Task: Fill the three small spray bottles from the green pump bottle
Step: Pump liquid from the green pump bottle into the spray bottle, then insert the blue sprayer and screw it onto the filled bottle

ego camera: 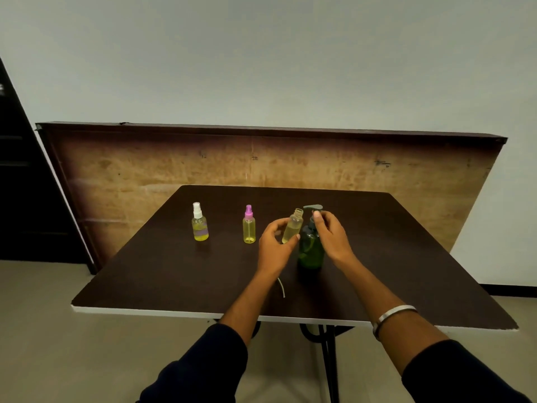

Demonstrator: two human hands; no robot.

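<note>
Left hand [274, 245] grips the uncapped spray bottle [292, 226]; right hand [329, 232] rests half-open on the pump [313, 207].
Light, slick, likely thin-walled: hold it mid-body, tilted under the spout.

One head-worn view looks forward and down, fairly near, across the table [174, 271] toward a wall.

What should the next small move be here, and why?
Probably press the pump head down. The left hand holds the uncapped bottle tilted with its open mouth by the spout, and the right hand sits by the green pump bottle.
</note>
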